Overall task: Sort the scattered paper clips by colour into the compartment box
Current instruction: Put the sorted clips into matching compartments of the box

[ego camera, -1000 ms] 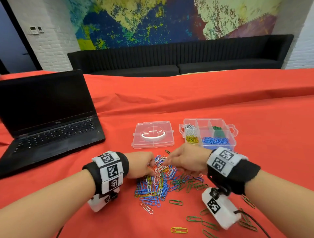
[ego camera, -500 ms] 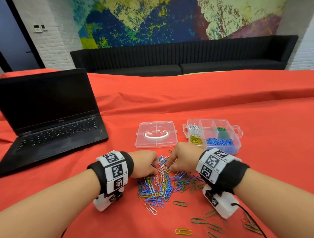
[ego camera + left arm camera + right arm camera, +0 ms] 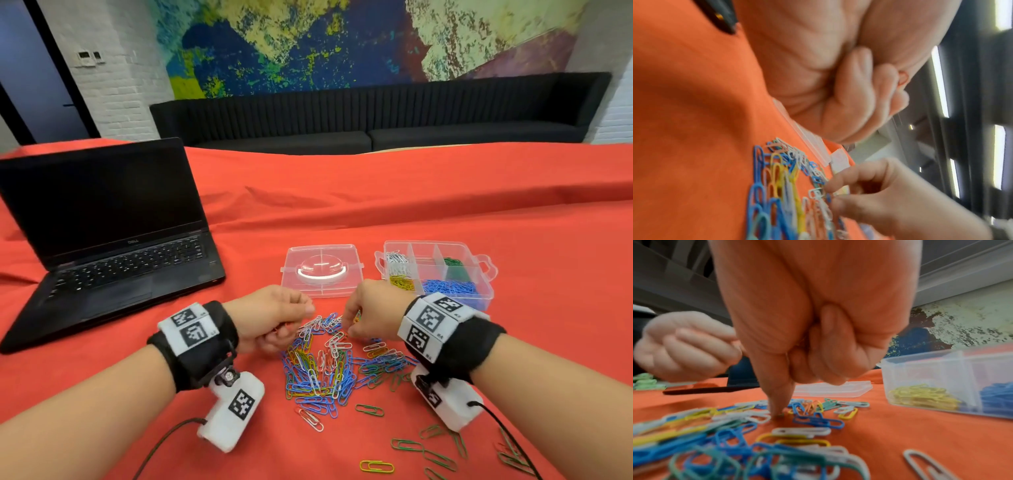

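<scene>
A pile of mixed paper clips (image 3: 325,366) lies on the red cloth between my hands. My left hand (image 3: 305,315) hovers at its left edge, its fingers curled into a fist. In the left wrist view a red clip (image 3: 902,79) shows between those fingers. My right hand (image 3: 349,325) is at the pile's far right edge with most fingers curled. One fingertip (image 3: 777,412) presses down among the clips, and it pinches at a clip whose colour I cannot tell. The clear compartment box (image 3: 486,291) behind it holds white, yellow, blue and green clips in separate cells.
The box's clear lid (image 3: 352,253) lies flat just beyond the pile. An open black laptop (image 3: 120,257) stands at the left. Several loose green clips (image 3: 407,445) and one yellow clip (image 3: 376,466) lie near the front right.
My left hand has lifted a little off the pile with its fingers curled. My right hand has stayed at the pile's far edge and shifted slightly.
</scene>
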### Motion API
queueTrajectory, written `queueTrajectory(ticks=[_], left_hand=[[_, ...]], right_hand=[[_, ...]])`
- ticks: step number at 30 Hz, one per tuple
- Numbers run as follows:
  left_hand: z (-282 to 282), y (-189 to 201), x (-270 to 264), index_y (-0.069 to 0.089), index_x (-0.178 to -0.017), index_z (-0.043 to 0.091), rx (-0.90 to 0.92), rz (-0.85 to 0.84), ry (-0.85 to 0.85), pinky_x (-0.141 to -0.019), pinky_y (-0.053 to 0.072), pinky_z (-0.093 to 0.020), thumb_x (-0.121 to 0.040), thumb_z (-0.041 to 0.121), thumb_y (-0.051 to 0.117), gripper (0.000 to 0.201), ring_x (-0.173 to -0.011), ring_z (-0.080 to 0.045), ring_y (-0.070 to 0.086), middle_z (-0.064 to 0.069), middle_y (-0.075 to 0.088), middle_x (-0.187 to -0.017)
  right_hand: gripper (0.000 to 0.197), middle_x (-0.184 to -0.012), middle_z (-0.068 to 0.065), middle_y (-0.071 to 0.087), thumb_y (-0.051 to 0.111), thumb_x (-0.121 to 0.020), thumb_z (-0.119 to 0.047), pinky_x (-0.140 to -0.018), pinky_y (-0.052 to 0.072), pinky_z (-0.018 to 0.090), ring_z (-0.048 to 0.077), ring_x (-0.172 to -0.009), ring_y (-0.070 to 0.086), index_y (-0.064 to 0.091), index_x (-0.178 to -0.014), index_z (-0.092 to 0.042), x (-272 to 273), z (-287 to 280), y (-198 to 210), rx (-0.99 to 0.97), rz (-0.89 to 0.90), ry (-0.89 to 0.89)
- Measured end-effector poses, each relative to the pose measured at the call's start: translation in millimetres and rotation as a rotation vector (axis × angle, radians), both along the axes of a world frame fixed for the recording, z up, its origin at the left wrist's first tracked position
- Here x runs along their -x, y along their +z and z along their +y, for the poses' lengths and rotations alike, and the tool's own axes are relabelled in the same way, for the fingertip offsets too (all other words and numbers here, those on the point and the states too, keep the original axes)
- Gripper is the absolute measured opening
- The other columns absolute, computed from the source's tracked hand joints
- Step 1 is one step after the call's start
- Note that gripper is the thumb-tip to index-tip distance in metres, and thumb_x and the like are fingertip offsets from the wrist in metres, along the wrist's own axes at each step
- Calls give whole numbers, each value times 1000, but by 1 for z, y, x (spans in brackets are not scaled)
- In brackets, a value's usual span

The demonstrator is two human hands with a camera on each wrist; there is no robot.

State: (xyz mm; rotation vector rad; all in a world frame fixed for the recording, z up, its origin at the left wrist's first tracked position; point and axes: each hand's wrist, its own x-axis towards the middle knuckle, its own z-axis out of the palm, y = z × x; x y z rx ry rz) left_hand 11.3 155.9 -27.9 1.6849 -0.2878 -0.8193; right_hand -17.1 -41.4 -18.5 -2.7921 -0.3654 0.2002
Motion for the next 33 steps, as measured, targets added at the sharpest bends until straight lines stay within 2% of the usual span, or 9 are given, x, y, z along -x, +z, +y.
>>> queueTrajectory(ticks=[5, 9, 11, 14, 17, 19, 23, 27, 33], left_hand=[[18, 4, 6, 55, -84, 9, 541, 363, 129, -30, 22, -8, -81, 17, 62, 12, -31, -6, 29, 0, 35, -46], [12, 0, 8, 49, -71, 11, 573, 419, 108, -32, 21, -8, -87, 28, 42, 24, -31, -8, 29, -2, 34, -51], [0, -1, 8, 44, -68, 13, 424, 327, 153, -34, 17, -6, -91, 33, 44, 31, -30, -6, 25, -1, 32, -49], [-12, -4, 10, 47, -75, 14, 48, -17, 87, -34, 17, -7, -96, 26, 50, 24, -28, -6, 24, 1, 34, -43], [-18, -1, 12, 55, -95, 15, -410, -461, -195, -36, 28, -16, -94, 19, 56, 4, -33, -4, 34, 8, 42, -42], [-21, 3, 14, 57, -105, 20, -673, -713, -406, -46, 31, -17, -92, 23, 59, 14, -43, -1, 39, 9, 45, -53], [-24, 2, 17, 57, -109, 25, -876, -872, -555, -59, 31, -23, -92, 24, 55, 16, -62, -11, 45, 9, 45, -63], [-22, 0, 13, 58, -102, 18, -888, -870, -552, -65, 32, -23, -93, 23, 55, 11, -72, -14, 46, 12, 46, -66], [-8, 2, 3, 54, -87, 21, -669, -639, -382, -44, 33, -16, -93, 19, 58, 7, -41, -2, 40, 7, 47, -55]], right_hand=[[11, -55, -19, 49, 72, -78, -19, -39, 30, 4, -4, -45, 47, 76, -87, -20, -2, 4, -5, 38, 37, 57], [8, -60, -10, 57, 65, -78, -15, -55, 45, 16, 4, -55, 53, 73, -77, -17, 1, -2, -7, 91, 39, 64], [12, -61, -3, 59, 59, -79, -13, -58, 49, 22, 10, -57, 54, 71, -73, -12, 4, -8, -6, 92, 40, 58], [15, -46, -9, 49, 63, -78, -17, -45, 41, 19, 8, -42, 44, 64, -63, -16, 9, -21, 0, -106, 160, -50], [17, -49, -4, 37, 54, -77, -16, -36, 21, 12, 9, -39, 26, 48, -61, -16, 16, -31, 2, -793, 468, -264], [13, -57, 0, 36, 40, -76, -12, -36, 11, 10, 7, -41, 20, 41, -64, -16, 20, -34, 4, -1282, 722, -344], [17, -64, 6, 43, 31, -73, -14, -32, 14, 10, 8, -38, 27, 46, -69, -10, 23, -34, 4, -1646, 887, -343], [20, -60, 2, 41, 34, -88, -14, -31, 13, 10, 7, -37, 22, 51, -76, -11, 23, -22, 3, -1388, 800, -381], [27, -56, -3, 40, 41, -92, -11, -34, 23, 13, 9, -37, 28, 67, -93, -19, 30, 1, -4, -551, 441, -226]])
